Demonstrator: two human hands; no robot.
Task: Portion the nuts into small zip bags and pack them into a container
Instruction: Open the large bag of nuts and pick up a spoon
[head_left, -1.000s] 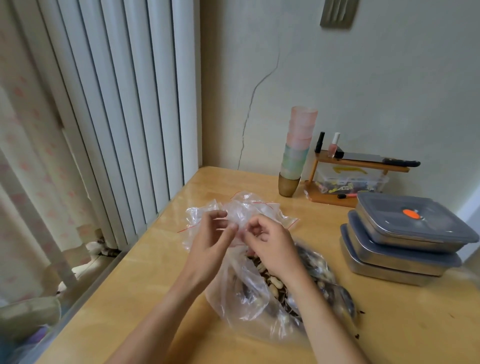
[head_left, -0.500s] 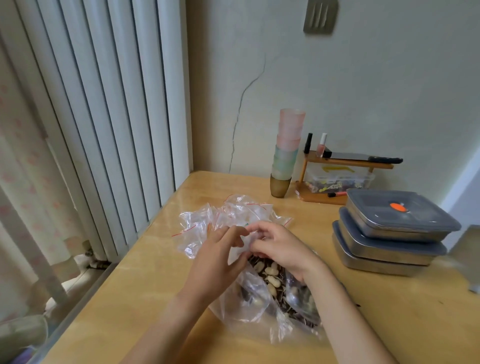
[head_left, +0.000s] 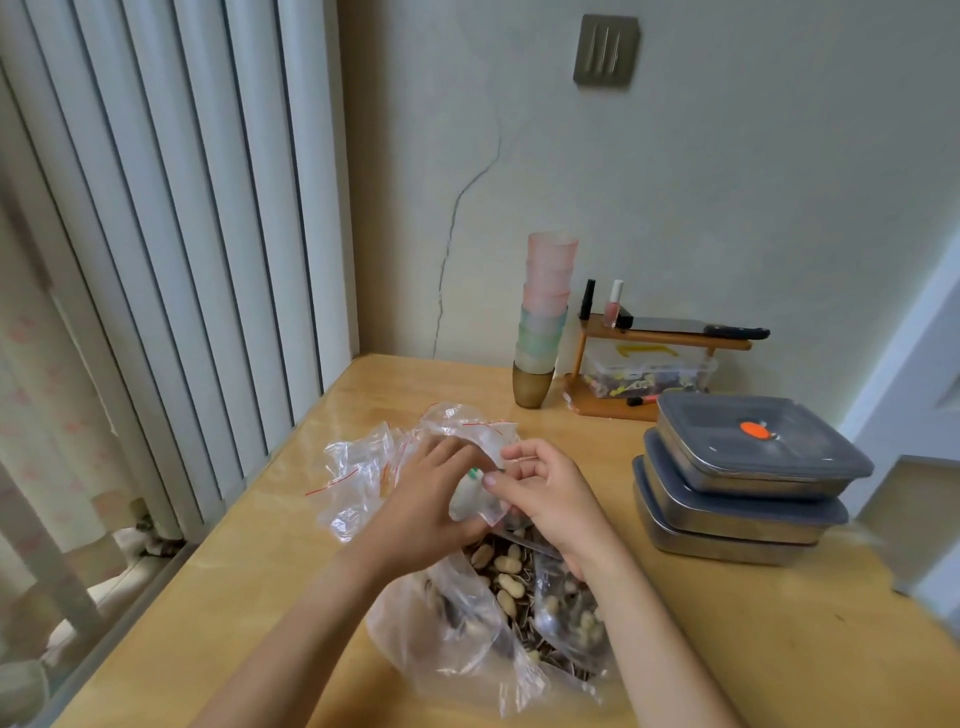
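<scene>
Your left hand and right hand met above the big bag of nuts, both pinching one small zip bag between curled fingers.

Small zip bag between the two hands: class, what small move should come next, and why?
Probably pull the small zip bag's mouth open. Both the left hand and the right hand pinch it above the big bag of nuts, and it looks unfilled. The stacked containers are still lidded.
</scene>
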